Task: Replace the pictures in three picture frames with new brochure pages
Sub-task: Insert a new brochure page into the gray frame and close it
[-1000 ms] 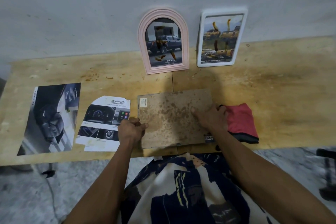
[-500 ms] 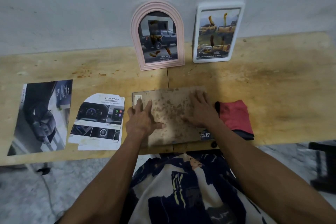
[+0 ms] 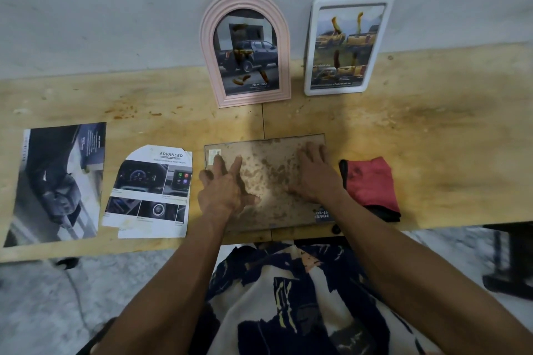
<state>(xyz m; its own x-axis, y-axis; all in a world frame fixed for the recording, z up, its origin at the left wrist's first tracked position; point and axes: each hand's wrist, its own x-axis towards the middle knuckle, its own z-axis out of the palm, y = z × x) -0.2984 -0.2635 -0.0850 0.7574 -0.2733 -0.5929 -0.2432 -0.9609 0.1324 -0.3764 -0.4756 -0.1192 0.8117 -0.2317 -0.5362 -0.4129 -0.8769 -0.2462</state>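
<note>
Head view looks down on a stained wooden worktop set against a pale wall. At its near edge a picture frame lies face down, its mottled brown backing board up, with a small label at the far left corner and a dark printed strip at the near right corner. Both hands lie flat on this backing with fingers straight and spread, grasping nothing: the left hand on the left part of the board, fingertips near the label, and the right hand on the right part, fingers reaching toward the far right corner.

Just right of the frame, touching or nearly touching its edge, sits a folded red cloth with a dark layer beneath. Left of the frame lies a brochure page cut to an arched top, showing a car dashboard and the word ADVANCED. Farther left lies a larger brochure page with a dark car interior.

Against the wall stand two more frames: a pink arched frame holding a picture of a dark pickup truck, and beside it on the right a white rectangular frame holding pictures of yellow trucks.
</note>
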